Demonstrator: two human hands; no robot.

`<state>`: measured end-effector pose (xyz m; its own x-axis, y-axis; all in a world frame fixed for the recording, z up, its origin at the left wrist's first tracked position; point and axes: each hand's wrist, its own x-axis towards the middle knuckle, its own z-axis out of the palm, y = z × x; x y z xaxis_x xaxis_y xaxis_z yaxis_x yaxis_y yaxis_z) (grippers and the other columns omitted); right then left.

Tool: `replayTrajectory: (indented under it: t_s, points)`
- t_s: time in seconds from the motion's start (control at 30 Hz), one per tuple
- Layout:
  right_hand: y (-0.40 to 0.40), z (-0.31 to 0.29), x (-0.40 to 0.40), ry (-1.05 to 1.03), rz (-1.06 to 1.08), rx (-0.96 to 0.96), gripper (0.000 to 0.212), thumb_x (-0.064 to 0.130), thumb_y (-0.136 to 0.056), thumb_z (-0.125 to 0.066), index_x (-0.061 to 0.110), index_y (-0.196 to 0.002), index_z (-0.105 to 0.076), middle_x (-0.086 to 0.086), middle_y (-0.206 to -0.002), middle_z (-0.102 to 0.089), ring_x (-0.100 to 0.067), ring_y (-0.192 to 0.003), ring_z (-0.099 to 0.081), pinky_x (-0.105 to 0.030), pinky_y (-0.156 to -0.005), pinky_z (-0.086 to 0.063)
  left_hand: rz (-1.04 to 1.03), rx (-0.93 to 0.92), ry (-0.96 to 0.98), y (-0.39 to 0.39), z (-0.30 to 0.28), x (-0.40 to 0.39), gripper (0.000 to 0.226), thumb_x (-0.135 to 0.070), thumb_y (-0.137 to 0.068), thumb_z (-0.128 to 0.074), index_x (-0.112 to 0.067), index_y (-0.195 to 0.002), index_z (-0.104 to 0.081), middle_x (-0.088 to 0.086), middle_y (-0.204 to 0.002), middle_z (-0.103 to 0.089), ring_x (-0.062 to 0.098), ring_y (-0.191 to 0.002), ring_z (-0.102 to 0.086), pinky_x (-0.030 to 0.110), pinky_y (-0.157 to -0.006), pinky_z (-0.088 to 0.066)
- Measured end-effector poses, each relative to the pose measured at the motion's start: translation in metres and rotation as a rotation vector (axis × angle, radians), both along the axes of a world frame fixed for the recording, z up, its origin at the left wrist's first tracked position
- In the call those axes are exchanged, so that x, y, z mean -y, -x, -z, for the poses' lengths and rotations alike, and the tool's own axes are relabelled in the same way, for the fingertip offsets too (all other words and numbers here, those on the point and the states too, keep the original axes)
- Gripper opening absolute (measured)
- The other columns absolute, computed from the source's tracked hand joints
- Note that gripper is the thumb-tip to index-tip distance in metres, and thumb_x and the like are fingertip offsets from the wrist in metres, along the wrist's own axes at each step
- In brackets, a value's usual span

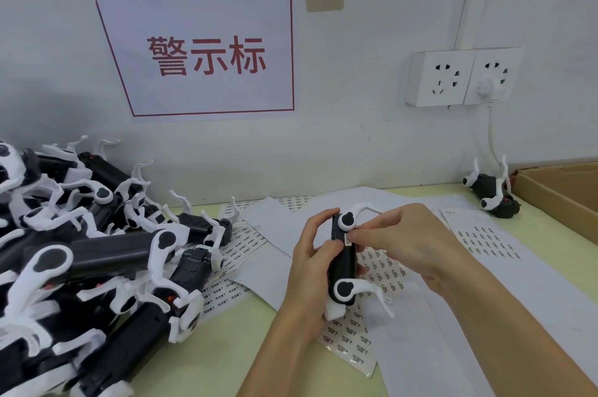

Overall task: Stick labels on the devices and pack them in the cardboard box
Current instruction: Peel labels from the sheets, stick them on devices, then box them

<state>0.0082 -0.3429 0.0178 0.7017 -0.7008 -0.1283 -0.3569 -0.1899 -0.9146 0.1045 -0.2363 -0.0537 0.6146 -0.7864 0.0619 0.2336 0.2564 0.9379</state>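
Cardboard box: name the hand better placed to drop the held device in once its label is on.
Right hand, probably: the cardboard box sits at the far right, on its side. The left hand grips the device farther away.

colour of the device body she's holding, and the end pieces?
Black body on the held device, white end pieces with black spots. Head view, table centre.

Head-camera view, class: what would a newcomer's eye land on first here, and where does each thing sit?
Probably the white wall sign with red characters, at the top centre. Next, the heap of black-and-white devices sprawling over the table's left side. Then, at the centre, the left hand gripping one device while the right hand presses a small label onto it with its fingers.
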Motion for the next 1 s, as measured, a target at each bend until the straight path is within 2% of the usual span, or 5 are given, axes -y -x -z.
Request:
replayTrajectory:
  t_s: [0.27,0.47,0.6,0.83,1.0]
  points:
    - [0.002,-0.002,0.005,0.105,0.005,-0.07,0.016,0.026,-0.081,-0.074,0.015,-0.071,-0.079,-0.006,-0.07,-0.07,-0.014,-0.07,-0.061,-0.027,-0.068,-0.049,-0.057,0.058,-0.054,-0.001,0.002,0.004,0.039,-0.03,-0.081,-0.066,-0.043,-0.118,-0.063,0.019,-0.097,-0.074,0.03,-0.07,-0.069,0.039,-0.066,-0.057]
    - [0.007,-0.001,0.017,0.569,0.133,-0.285,0.028,0.022,-0.092,-0.057,0.018,-0.064,-0.061,0.004,-0.056,-0.047,-0.013,-0.047,-0.04,-0.022,-0.046,-0.032,-0.054,0.058,-0.043,-0.002,0.004,0.003,0.035,-0.025,-0.091,-0.06,-0.043,-0.121,-0.061,0.017,-0.099,-0.074,0.031,-0.075,-0.069,0.039,-0.066,-0.055]
    - [-0.003,0.003,0.007,0.389,0.043,0.003,0.027,0.017,-0.097,-0.048,0.03,-0.114,-0.065,0.006,-0.111,-0.06,-0.005,-0.083,-0.062,-0.014,-0.052,-0.041,0.003,0.062,0.036,-0.002,0.004,0.002,0.046,-0.019,-0.084,-0.056,-0.039,-0.125,-0.059,0.02,-0.1,-0.072,0.034,-0.075,-0.065,0.046,-0.073,-0.053]
    - [0.004,0.0,0.005,0.094,-0.214,0.136,0.035,0.032,-0.088,-0.062,0.049,-0.118,-0.059,0.015,-0.099,-0.074,0.002,-0.092,-0.07,-0.024,-0.079,-0.047,0.042,0.031,0.103,-0.003,0.003,0.0,0.05,-0.025,-0.072,-0.066,-0.029,-0.121,-0.056,0.02,-0.106,-0.072,0.034,-0.078,-0.066,0.039,-0.065,-0.054]
    - [0.006,-0.004,0.004,0.063,-0.222,0.221,0.025,0.046,-0.086,-0.069,0.044,-0.111,-0.068,0.014,-0.093,-0.076,-0.002,-0.08,-0.073,-0.014,-0.065,-0.049,0.062,0.018,0.09,-0.004,0.002,-0.002,0.035,-0.028,-0.071,-0.071,-0.025,-0.104,-0.061,0.021,-0.107,-0.072,0.034,-0.08,-0.069,0.04,-0.066,-0.056]
